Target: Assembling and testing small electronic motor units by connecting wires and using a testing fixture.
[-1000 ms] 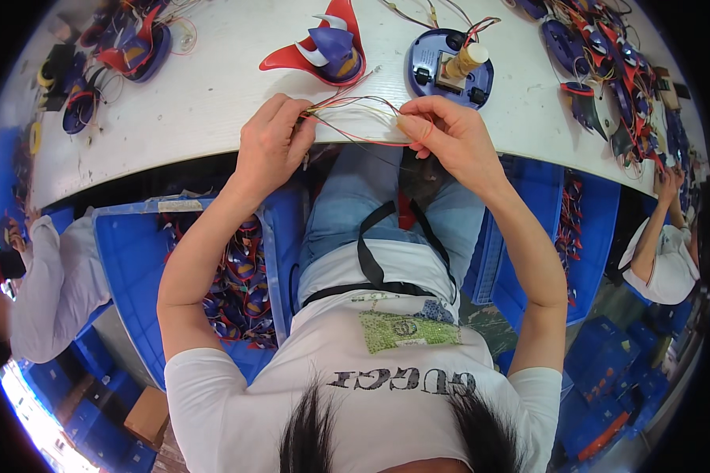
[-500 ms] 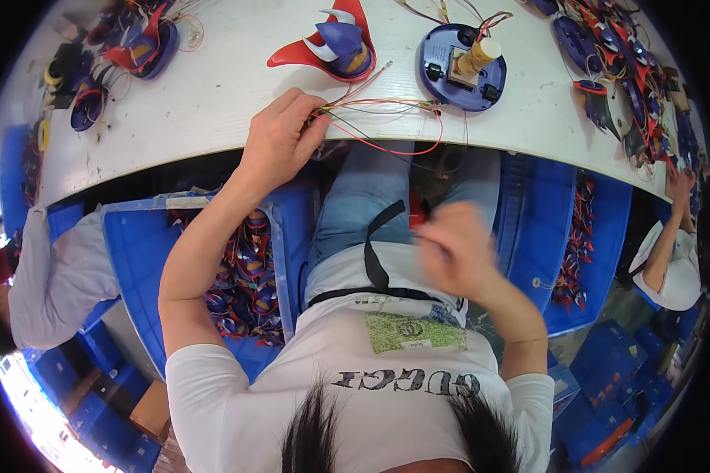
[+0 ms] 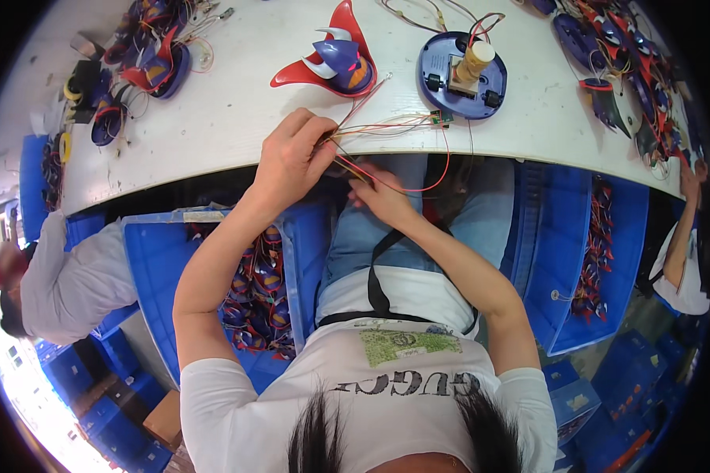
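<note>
Left hand (image 3: 292, 162) pinched on wire bundle (image 3: 371, 130) at counter (image 3: 213, 118) edge; right hand (image 3: 379, 197) gripping red wires below. I'd keep them taut, untangle slowly

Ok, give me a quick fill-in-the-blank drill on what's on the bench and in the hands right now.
1. The left hand pinches a bundle of thin ____ at the table edge.
2. The right hand sits ____ the table edge, over the lap.
3. The round blue base carries an upright ____-coloured cylinder.
4. The bins on both sides of the person are ____ in colour.

Missing words: wires; below; cream; blue
</note>
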A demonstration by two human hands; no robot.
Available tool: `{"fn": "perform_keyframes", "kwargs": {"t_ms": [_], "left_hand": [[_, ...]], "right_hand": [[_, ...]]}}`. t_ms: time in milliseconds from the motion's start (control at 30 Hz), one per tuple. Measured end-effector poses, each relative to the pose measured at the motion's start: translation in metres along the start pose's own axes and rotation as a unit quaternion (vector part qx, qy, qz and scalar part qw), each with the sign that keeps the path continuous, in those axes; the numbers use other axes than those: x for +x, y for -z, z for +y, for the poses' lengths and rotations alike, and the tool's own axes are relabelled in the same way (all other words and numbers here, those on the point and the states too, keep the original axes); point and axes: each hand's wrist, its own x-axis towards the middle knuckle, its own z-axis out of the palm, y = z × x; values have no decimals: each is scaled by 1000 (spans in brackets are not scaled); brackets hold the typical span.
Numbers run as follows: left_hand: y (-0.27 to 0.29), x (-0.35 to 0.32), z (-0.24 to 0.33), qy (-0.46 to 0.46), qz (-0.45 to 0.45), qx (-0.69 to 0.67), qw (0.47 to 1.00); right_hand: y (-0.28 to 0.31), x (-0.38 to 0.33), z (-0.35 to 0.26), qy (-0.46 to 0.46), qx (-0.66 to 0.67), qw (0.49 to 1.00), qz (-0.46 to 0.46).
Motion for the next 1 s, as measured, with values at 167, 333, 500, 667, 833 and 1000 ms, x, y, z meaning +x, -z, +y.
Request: {"fn": "perform_keyframes", "kwargs": {"t_ms": [167, 333, 500, 667, 833, 1000], "left_hand": [[-1, 1, 2, -12, 10, 20, 1000], [-4, 0, 4, 14, 17, 35, 999], [-6, -1, 8, 8, 31, 59, 998], [-9, -4, 12, 29, 23, 67, 997], [-16, -20, 20, -11, 125, 92, 988], [-32, -66, 64, 107, 99, -29, 989]], "right_hand": [[20, -33, -11, 10, 22, 999, 29], [33, -63, -26, -43, 87, 993, -72], [39, -72, -29, -24, 128, 990, -46], [36, -67, -26, -18, 86, 994, -58], [35, -64, -24, 21, 127, 991, -37], [40, -66, -32, 22, 86, 995, -50]]}}
